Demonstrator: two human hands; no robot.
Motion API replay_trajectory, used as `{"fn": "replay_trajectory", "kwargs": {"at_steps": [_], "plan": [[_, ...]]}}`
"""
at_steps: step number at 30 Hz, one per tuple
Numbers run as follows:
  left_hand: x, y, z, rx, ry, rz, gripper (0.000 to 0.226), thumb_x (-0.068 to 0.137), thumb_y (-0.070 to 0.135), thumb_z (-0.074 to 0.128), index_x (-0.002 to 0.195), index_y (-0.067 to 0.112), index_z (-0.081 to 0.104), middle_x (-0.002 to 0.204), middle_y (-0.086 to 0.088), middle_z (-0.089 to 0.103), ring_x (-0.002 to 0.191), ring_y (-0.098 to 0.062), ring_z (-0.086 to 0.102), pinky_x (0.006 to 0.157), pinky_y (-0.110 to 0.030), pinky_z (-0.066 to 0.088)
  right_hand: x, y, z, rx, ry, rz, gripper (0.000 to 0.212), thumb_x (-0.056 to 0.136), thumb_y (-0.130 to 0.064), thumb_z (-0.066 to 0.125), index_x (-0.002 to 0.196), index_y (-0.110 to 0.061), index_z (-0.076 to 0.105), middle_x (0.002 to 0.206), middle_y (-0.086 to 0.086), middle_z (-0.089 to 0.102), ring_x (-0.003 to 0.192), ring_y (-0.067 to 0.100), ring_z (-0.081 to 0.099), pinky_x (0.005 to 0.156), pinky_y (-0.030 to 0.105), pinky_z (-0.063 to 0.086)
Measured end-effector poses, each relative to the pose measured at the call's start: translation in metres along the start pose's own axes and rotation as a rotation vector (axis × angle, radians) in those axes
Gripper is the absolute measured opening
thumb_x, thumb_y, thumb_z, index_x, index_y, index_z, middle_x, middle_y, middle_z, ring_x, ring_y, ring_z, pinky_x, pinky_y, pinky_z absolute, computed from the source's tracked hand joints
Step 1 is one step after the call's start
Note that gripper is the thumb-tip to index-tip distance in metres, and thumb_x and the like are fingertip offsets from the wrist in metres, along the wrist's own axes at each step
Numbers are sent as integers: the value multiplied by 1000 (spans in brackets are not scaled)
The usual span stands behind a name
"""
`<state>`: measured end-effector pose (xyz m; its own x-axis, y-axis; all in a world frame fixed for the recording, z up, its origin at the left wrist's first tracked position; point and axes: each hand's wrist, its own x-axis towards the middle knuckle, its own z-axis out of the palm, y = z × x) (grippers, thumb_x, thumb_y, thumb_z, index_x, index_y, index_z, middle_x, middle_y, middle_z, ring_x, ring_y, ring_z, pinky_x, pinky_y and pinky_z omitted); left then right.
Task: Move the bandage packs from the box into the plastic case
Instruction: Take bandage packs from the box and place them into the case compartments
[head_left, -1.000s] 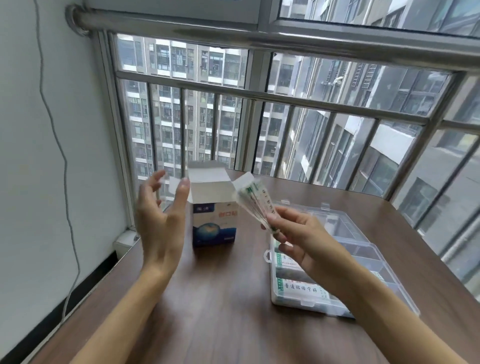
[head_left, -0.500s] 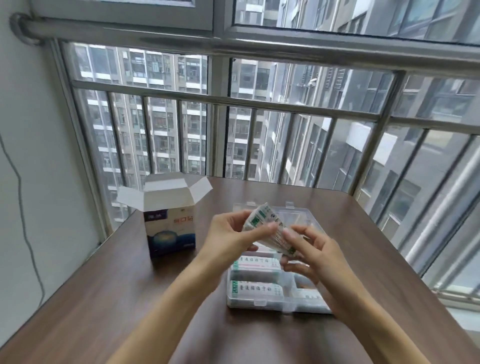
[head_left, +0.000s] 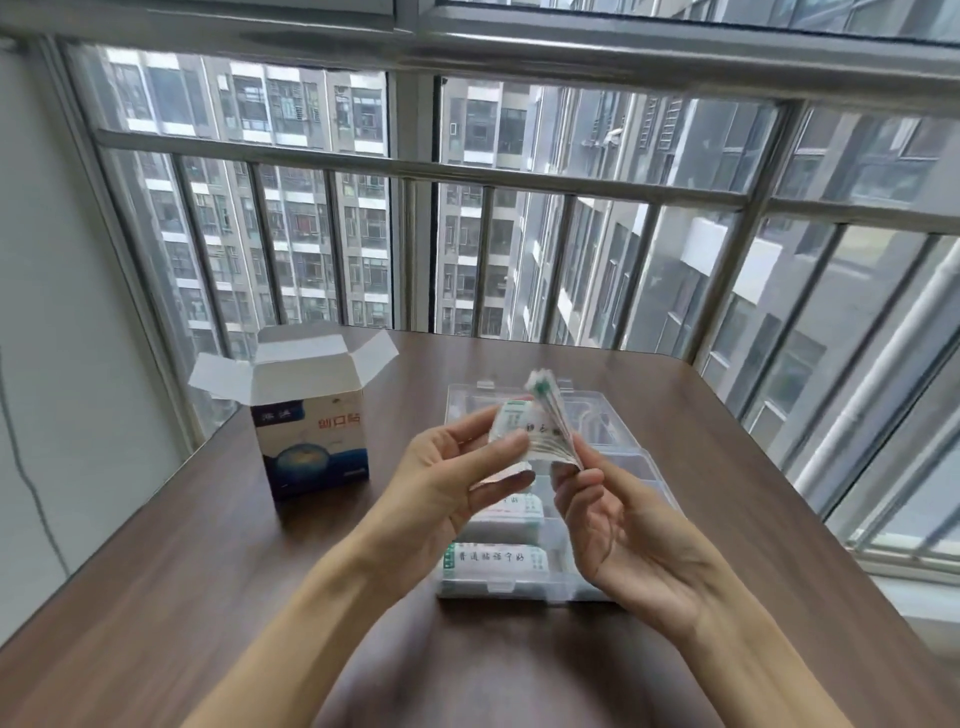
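Note:
A white and blue cardboard box (head_left: 311, 441) stands upright on the brown table at the left, its top flaps open. To its right lies a clear plastic case (head_left: 613, 441) with its lid back and dividers inside. Two bandage packs lie in its near left compartments, the nearer bandage pack (head_left: 491, 561) showing green print. Above the case both hands hold a fanned stack of bandage packs (head_left: 540, 431). My left hand (head_left: 457, 483) pinches the stack's left end and my right hand (head_left: 613, 525) grips its lower right end.
The wooden table (head_left: 208, 597) runs to a barred window (head_left: 519, 234) at the back and right. A pale wall (head_left: 52, 312) with a thin cable stands close on the left.
My left hand has moved from beside the box to the bandage packs and now holds them with my right hand. The stack has come over the case. The view has shifted right.

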<state>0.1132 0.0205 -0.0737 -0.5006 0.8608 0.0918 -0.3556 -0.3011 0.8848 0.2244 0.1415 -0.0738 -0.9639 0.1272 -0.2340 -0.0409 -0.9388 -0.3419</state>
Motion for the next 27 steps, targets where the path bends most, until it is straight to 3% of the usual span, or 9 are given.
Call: {"fn": "replay_trajectory", "kwargs": {"at_steps": [3,7,13,16,18,22,24,27], "plan": [[0,0,-1,-34,-47,-9,38,81,2,60,118,10,64,113,-16,69,99,-19,67,77,-21,56,0,-1,-1,78,-5,22,46,38,10,89,76,8,65,62,8,61,44,11,60,41,21,52],[-1,1,-3,-66,-77,-27,41,84,-3,56,123,8,60,118,-17,67,101,-20,67,77,-20,56,0,-1,-3,102,-4,18,46,37,11,89,75,9,64,60,7,60,43,11,61,41,21,52],[-1,2,0,-47,-5,-32,36,83,-4,57,115,11,65,111,-17,70,94,-20,69,73,-21,57,1,0,-6,51,33,-30,50,34,9,91,78,8,66,62,9,63,45,11,62,41,21,53],[-1,3,0,2,92,-39,33,86,-8,54,103,15,69,98,-17,73,81,-20,72,65,-24,58,-3,5,1,-136,148,-162,34,49,-4,88,77,2,70,63,7,64,45,9,61,42,18,52],[-1,6,1,28,103,-20,32,85,-6,54,103,17,68,94,-15,74,77,-21,73,64,-25,59,-4,8,6,-374,247,-349,15,65,-15,74,77,-5,72,64,2,65,47,4,59,45,13,51],[-2,5,-1,172,75,73,50,81,8,66,126,26,55,103,-7,74,93,-21,71,73,-25,58,-6,12,8,-684,316,-590,9,81,-17,65,88,-12,67,70,-2,69,52,2,58,50,13,49],[-2,2,-1,130,28,11,64,78,14,74,135,24,45,114,-6,70,104,-18,68,76,-24,56,-7,14,8,-738,338,-646,8,83,-19,64,88,-13,67,72,-1,70,56,4,61,52,14,48],[-3,-1,3,262,24,-27,31,86,27,63,117,21,65,108,1,72,97,-2,65,61,-14,49,-6,21,10,-818,331,-665,14,82,-21,65,92,-10,67,74,0,72,60,7,65,53,15,50]]}}
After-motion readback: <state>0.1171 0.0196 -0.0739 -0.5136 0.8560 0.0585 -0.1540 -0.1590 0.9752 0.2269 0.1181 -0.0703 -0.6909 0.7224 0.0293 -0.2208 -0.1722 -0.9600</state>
